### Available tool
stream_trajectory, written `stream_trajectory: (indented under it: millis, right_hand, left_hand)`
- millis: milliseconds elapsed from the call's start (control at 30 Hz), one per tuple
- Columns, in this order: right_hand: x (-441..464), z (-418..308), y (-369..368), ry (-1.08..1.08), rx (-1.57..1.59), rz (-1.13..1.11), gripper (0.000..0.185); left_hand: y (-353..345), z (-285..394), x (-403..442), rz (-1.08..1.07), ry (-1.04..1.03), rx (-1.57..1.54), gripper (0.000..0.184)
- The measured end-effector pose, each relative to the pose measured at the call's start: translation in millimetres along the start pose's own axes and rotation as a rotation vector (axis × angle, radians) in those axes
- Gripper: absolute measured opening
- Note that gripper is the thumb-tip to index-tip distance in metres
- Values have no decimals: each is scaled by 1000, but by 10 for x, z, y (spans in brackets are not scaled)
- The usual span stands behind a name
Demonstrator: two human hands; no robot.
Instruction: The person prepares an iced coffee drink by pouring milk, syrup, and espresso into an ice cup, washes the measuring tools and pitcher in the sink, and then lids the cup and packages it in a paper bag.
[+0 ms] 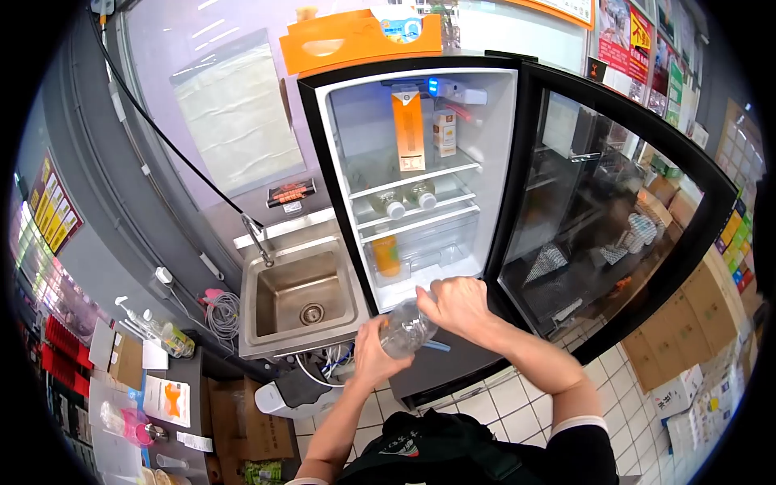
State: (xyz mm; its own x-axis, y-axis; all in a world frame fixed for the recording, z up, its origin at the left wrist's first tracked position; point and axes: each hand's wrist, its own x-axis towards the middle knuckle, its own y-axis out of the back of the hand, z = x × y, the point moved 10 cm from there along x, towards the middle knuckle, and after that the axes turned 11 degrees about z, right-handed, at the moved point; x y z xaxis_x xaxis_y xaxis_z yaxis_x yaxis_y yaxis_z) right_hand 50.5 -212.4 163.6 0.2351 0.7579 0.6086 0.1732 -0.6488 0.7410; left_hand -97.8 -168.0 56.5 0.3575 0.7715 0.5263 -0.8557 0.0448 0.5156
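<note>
I have the clear bottle (406, 327) between both hands, just in front of the open fridge (323, 137). My left hand (374, 356) is wrapped around its body, thumb and fingers closed on the plastic. My right hand (457, 307) is clamped over the upper end, which tilts toward 1 o'clock; my fingers hide the neck, so I can't tell whether a cap is there. It looks to me like a two-handed grip at the neck. What it calls for is a steady left hold, a firm right one, and no hard squeeze, since the thin wall could buckle.

At 12 o'clock, inside the fridge, the tall orange carton (409, 129) carries a pale label at its foot that seems to read "5C", though I'm not sure. The small carton (444, 133) beside it has brown-orange print too small to read. Below them lie two white-capped bottles, then an orange one, with no brand I can make out. The glass door (715, 222) swings out at 2 o'clock. Beyond it, the red poster (626, 40) shows a large 不. The sink (250, 307) sits at 10 o'clock; the yellow sign (55, 206) farther out has lines I can't read.
</note>
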Motion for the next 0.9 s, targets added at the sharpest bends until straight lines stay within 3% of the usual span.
stream_trajectory:
  millis: [67,167,267,400,467,533,600,667,733,800,900]
  right_hand:
    - [62,211,-174,-91,-35,67,47]
    - [43,603,-472,-316,-77,104,48]
    - [1,807,-653,-371,-125,166,47]
    - [-109,1026,-643,-546,-126,-26,49]
    - [-119,1038,-365,-616,41,-104,61]
    - [-135,1028,-54,-562,496,115,50]
    - [-218,1019,183,-554,725,191,37]
    - [-259,1019,387,-531,743,193,30]
    - [-315,1019,590,-535,849,260,35]
    - [-256,1109,844,-569,927,319,53]
    - [-95,1075,1155,-537,888,344,63]
  left_hand:
    - [-51,23,150,87,-91,73,73]
    - [-253,-165,287,41,-98,176,73]
    - [-479,-322,300,-17,-77,174,75]
    - [-755,-384,282,-107,-47,128,80]
    - [-696,-197,403,-54,-90,100,81]
    - [-528,207,719,0,-125,-150,82]
    - [-343,563,1095,100,-220,-215,85]
    - [-140,834,1537,217,-254,-315,88]
    - [-57,1090,1879,209,-268,-345,87]
    - [-36,1512,1965,211,-618,-188,88]
    - [-349,1587,1954,42,-676,-228,87]
